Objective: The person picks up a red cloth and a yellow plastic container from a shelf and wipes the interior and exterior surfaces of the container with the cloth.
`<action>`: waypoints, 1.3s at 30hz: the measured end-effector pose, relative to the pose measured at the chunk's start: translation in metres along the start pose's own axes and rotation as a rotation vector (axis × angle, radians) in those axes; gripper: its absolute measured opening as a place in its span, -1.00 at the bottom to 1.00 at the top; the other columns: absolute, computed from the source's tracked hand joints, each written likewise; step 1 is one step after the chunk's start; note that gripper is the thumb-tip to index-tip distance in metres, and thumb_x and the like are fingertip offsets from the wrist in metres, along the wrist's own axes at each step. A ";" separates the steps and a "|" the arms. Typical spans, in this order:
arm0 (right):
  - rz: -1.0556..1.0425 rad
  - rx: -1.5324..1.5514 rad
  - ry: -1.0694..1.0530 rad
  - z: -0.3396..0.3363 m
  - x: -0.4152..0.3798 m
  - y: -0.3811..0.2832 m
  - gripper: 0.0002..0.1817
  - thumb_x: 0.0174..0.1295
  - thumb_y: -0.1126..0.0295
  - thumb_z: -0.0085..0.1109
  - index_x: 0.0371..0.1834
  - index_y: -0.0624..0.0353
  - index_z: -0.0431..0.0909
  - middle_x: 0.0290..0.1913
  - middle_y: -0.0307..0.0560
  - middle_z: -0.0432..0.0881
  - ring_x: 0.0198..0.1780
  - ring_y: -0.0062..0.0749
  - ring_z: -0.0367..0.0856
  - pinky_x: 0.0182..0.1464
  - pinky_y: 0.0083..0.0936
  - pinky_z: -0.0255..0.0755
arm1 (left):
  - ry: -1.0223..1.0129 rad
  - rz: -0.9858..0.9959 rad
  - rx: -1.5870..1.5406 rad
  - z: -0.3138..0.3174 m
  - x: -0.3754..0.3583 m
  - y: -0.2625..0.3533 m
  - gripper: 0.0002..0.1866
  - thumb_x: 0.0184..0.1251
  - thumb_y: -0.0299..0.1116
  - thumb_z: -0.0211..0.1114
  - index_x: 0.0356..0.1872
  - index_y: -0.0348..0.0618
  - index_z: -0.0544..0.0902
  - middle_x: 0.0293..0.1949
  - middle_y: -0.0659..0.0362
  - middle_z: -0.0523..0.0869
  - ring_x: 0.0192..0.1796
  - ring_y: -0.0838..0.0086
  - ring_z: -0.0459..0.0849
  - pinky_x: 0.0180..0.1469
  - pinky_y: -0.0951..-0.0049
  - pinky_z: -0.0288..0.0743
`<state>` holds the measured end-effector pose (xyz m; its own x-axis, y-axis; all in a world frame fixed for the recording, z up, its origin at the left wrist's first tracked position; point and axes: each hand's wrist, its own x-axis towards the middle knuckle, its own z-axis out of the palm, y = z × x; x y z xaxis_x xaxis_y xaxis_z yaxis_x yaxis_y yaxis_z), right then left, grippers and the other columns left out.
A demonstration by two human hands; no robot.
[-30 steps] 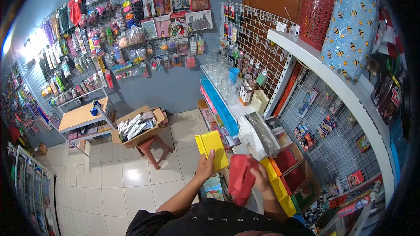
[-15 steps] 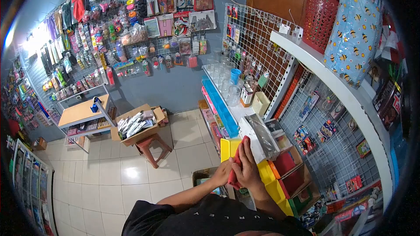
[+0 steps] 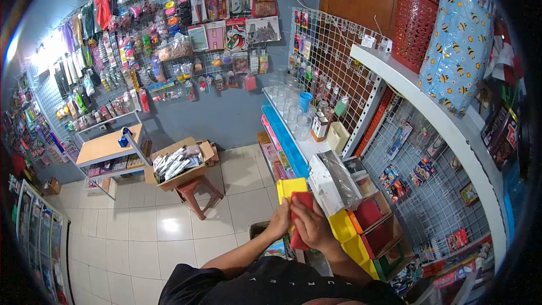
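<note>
A flat red item (image 3: 302, 241) is held between both hands, in front of the chest. My left hand (image 3: 279, 221) grips its left side, close to a yellow tray (image 3: 289, 187). On the item's right side my right hand (image 3: 314, 225) presses with its fingers over the red surface. Just beyond the hands, a white box with clear plastic (image 3: 334, 178) lies on the shelf. More yellow trays (image 3: 342, 226) are to the right of my right hand, beside open boxes with red insides (image 3: 375, 234).
A white shelf (image 3: 310, 146) with glassware and a blue cup (image 3: 305, 100) stands ahead. An open carton (image 3: 185, 161) of packets rests on a brown stool (image 3: 199, 194) to the left. The curved white shelf edge (image 3: 446, 104) runs along the right.
The red item has turned so that more of its broad face shows. My right hand has moved slightly down and left, and my left hand has shifted left.
</note>
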<state>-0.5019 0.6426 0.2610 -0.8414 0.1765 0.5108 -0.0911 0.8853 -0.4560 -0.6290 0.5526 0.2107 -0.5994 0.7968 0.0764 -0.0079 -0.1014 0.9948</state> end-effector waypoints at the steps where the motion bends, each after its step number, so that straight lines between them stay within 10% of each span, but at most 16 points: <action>1: 0.052 0.037 0.015 -0.001 0.005 0.001 -0.50 0.43 0.36 0.04 0.41 0.24 0.43 0.47 0.16 0.43 0.50 0.44 0.22 0.58 0.10 -0.03 | -0.072 -0.020 0.057 -0.002 -0.001 -0.017 -0.20 0.67 0.26 -0.46 0.17 -0.27 0.55 -0.03 0.00 0.70 0.03 0.35 0.65 0.15 0.26 0.52; 2: 0.052 0.030 0.057 -0.004 0.010 0.001 -0.50 0.45 0.34 0.00 0.43 0.24 0.37 0.47 0.22 0.42 0.50 0.16 0.33 0.55 0.21 -0.03 | -0.145 -0.040 0.113 -0.001 -0.005 -0.033 -0.17 0.66 0.28 -0.48 0.27 -0.27 0.52 0.05 -0.02 0.70 0.11 0.32 0.65 0.21 0.26 0.51; 6: 0.059 -0.016 0.035 -0.003 0.013 0.003 -0.48 0.47 0.39 -0.04 0.47 0.25 0.34 0.46 0.23 0.42 0.48 0.41 0.24 0.58 0.09 -0.04 | -0.254 -0.170 -0.270 0.010 -0.027 -0.049 -0.26 0.66 0.27 -0.22 0.16 -0.28 0.58 -0.09 0.13 0.71 -0.05 0.47 0.65 0.04 0.36 0.55; 10: 0.200 0.691 0.131 0.018 -0.009 0.015 -0.46 0.60 0.28 -0.20 0.55 0.30 0.17 0.49 0.13 0.41 0.55 -0.12 0.28 0.58 -0.26 0.02 | -0.143 -0.221 -0.388 0.008 -0.042 -0.018 -0.56 0.58 -0.09 0.25 0.20 -0.26 0.60 -0.03 0.19 0.73 -0.03 0.56 0.67 0.05 0.44 0.58; 14: 0.581 0.869 0.418 0.018 -0.015 0.011 -0.39 0.59 0.21 -0.12 0.58 0.30 0.10 0.56 0.16 0.26 0.58 -0.18 0.21 0.60 -0.29 -0.02 | -0.084 -0.173 -0.445 0.002 -0.038 -0.026 -0.62 0.59 -0.13 0.24 0.13 -0.27 0.63 -0.07 0.23 0.74 -0.08 0.59 0.68 -0.01 0.45 0.59; 20: 0.375 0.151 0.186 0.038 -0.036 -0.002 -0.27 0.48 0.26 0.09 0.59 0.41 0.08 0.57 0.41 0.18 0.62 0.18 0.09 0.61 -0.11 -0.02 | -0.084 0.003 -0.202 0.013 -0.051 -0.047 -0.57 0.71 -0.07 0.00 0.04 -0.29 0.62 -0.16 0.26 0.70 -0.13 0.61 0.62 -0.06 0.48 0.54; 39: 0.335 -0.006 0.257 0.031 -0.032 -0.026 -0.50 0.43 0.39 0.16 0.41 0.29 0.46 0.35 0.52 0.44 0.33 0.37 0.50 0.32 -0.07 0.45 | -0.254 -0.110 -0.076 -0.007 -0.062 -0.046 -0.35 0.72 0.13 -0.23 -0.30 -0.24 0.59 -0.49 0.28 0.55 -0.40 0.53 0.49 -0.33 0.41 0.43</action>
<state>-0.4891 0.6008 0.2334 -0.6636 0.5561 0.5004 0.1688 0.7630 -0.6240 -0.5976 0.5039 0.1596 -0.3723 0.9281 -0.0074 -0.1274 -0.0432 0.9909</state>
